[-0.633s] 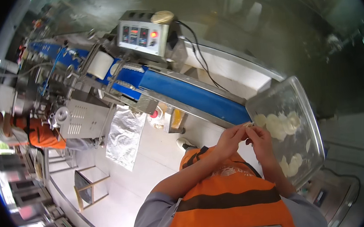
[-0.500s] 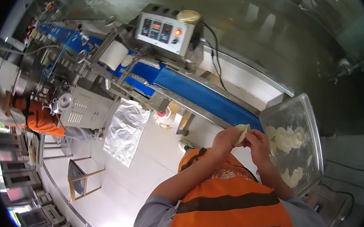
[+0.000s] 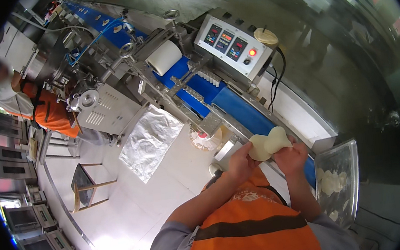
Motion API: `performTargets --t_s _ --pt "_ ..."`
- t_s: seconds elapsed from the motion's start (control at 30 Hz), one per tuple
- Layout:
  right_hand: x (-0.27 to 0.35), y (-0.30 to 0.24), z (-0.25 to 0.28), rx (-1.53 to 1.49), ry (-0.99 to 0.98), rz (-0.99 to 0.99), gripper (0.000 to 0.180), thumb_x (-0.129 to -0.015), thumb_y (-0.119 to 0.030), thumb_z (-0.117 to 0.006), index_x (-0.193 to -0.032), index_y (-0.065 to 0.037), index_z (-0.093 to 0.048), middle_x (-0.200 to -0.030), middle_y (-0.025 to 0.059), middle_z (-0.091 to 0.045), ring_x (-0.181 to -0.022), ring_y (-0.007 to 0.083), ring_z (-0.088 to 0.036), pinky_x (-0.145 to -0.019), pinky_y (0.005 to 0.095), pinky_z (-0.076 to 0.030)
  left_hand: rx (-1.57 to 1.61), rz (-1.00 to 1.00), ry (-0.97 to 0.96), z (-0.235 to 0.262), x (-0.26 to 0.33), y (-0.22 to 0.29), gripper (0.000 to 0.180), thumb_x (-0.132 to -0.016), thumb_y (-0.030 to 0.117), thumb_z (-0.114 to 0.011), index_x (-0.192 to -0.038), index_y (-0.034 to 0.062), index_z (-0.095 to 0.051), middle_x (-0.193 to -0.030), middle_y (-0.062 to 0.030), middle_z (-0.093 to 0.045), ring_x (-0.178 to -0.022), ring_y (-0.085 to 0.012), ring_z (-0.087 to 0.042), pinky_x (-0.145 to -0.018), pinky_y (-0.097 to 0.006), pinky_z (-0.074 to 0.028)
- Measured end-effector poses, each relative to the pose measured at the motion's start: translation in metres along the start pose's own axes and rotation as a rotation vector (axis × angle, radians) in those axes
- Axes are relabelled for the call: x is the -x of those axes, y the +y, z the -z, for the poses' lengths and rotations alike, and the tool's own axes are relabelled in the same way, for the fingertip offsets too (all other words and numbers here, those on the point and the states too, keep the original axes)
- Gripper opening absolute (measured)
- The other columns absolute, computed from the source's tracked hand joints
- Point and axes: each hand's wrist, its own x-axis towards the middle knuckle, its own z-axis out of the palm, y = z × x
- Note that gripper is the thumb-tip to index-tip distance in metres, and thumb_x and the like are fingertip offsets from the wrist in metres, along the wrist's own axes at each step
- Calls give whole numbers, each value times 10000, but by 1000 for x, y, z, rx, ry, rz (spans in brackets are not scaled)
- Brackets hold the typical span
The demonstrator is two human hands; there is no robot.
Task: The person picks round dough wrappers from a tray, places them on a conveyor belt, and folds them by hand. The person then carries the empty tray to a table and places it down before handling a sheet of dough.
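In front of my orange apron I hold flat, pale dough wrappers over the near end of the blue conveyor belt [image 3: 236,110]. My left hand [image 3: 242,163] pinches the edge of one round dough wrapper [image 3: 259,149]. A second dough wrapper [image 3: 276,139], with a wavy outline, is gripped by my right hand [image 3: 293,158]. The two wrappers touch or overlap where they meet. Right of my right forearm is a clear plastic tub [image 3: 355,172], with several dough wrappers [image 3: 332,182] lying in it.
A control box [image 3: 231,45] with a lit red light sits above the belt, near a white roller [image 3: 164,58]. A silver sheet [image 3: 151,141] hangs below the machine. At left are a co-worker in orange [image 3: 52,111] and a wooden chair [image 3: 87,185].
The dough, folded between my hands before, is now spread apart as two flat wrappers, one in each hand. The view has shifted, so the machine appears farther right and larger.
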Motion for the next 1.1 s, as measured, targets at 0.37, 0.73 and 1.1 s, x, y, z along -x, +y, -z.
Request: performTargets --t_s 0.37,0.73,1.1 --pt "-91 8 -41 768 37 -154 520 -874 -60 -676 -1339 -13 -447 -1136 86 -614 -926 136 -601 -778 274 -499 -618 -279 342 5 -21 38 342 -981 174 -629 -1257 -25 -589 -1074 -72 -683 -918 -159 -670 -804 -282 -550" --pt "-212 46 -3 668 -47 -436 425 -903 -137 -686 -1294 -26 -562 -969 -6 -618 -760 66 -513 -608 226 -388 -55 -388 555 51 34 46 358 -1016 188 -543 -1259 -74 -540 -1197 -164 -629 -1099 -280 -637 -921 -398 -548" --pt "-271 130 107 1715 167 414 433 -802 -137 -759 -1193 -51 -597 -1006 119 -701 -866 260 -687 -752 375 -533 55 -495 519 70 57 41 320 -1023 138 -537 -1268 -67 -551 -1215 -150 -638 -1098 -268 -647 -948 -396 -550"
